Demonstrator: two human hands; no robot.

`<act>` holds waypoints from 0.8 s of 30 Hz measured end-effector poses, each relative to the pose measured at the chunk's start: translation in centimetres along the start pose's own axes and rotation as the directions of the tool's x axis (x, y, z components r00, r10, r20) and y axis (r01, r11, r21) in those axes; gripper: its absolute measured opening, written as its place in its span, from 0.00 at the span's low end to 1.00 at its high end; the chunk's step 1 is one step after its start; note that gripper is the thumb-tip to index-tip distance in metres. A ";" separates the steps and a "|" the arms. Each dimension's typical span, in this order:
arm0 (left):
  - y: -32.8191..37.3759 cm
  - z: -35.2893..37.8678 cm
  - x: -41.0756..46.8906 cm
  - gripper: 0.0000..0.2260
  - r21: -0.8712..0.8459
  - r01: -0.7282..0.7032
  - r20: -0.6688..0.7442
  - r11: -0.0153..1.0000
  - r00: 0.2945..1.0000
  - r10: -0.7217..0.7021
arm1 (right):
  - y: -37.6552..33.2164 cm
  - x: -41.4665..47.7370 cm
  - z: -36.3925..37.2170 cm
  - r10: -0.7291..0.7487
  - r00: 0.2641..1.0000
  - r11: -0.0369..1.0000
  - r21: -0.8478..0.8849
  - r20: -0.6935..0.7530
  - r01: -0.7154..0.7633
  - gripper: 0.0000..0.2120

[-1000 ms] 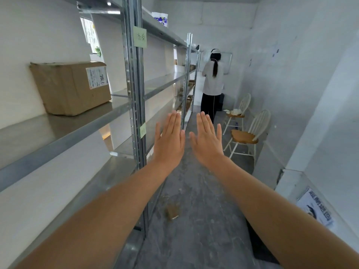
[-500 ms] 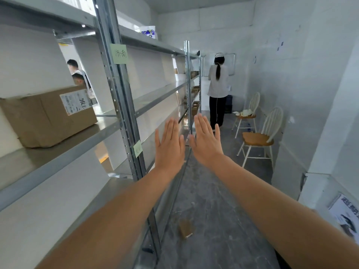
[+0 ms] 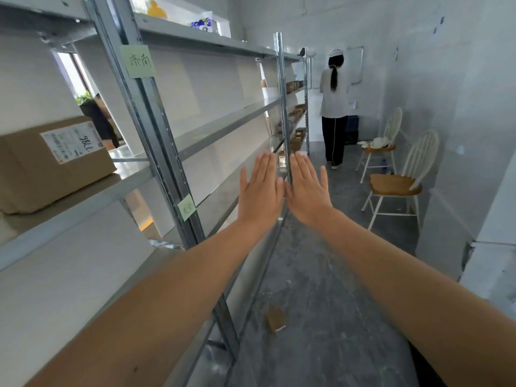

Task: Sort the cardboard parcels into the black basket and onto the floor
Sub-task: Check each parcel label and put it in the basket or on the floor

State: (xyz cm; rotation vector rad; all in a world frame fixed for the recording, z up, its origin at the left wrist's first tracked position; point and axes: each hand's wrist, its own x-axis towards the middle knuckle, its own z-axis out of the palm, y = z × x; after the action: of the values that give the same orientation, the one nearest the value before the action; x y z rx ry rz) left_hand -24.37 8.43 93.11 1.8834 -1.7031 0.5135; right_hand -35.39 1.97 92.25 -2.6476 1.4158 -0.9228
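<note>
A large cardboard parcel (image 3: 53, 160) with a white label stands on the metal shelf (image 3: 92, 196) at the left. My left hand (image 3: 261, 192) and my right hand (image 3: 307, 188) are stretched out in front of me, flat, backs toward me, thumbs almost touching. Both hold nothing. They hover over the aisle, well to the right of the parcel. A small piece of cardboard (image 3: 276, 319) lies on the floor by the shelf's foot. Several small parcels (image 3: 296, 113) sit on the far shelves. No black basket is in sight.
A shelf upright (image 3: 156, 135) with green sticky notes stands between me and the far bays. A person (image 3: 334, 107) stands at the aisle's end, back turned. Two white chairs (image 3: 396, 180) line the right wall. Another person shows behind the shelving at left.
The view has swung right and closer to the shelving, so the parcel has slid to the left edge. My hands have stayed flat and side by side, rising slightly.
</note>
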 end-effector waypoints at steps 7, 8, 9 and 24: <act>0.6 2.4 2.4 0.24 -0.002 -0.026 0.006 1.000 1.000 0.026 | 2.8 1.3 0.6 0.055 0.998 0.998 0.022 0.044 -0.056 0.30; 0.4 2.7 2.7 0.24 -0.006 -0.027 0.005 1.000 1.000 0.028 | 2.9 1.5 0.7 0.066 0.996 0.997 0.028 0.053 -0.068 0.30; 0.2 3.0 2.9 0.24 -0.009 -0.025 0.004 1.000 1.000 0.025 | 3.0 1.7 0.9 0.076 0.995 0.996 0.033 0.058 -0.078 0.30; -4.9 9.6 9.0 0.25 -0.175 -0.041 -0.029 0.984 0.999 0.037 | 2.0 7.8 3.6 0.139 0.988 0.980 -0.154 0.064 -0.128 0.30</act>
State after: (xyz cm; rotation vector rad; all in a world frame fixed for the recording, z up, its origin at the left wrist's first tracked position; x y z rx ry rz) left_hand -19.12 -4.35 90.48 1.7150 -1.7126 0.3869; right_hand -31.86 -6.06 92.63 -2.6164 1.6837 -0.7253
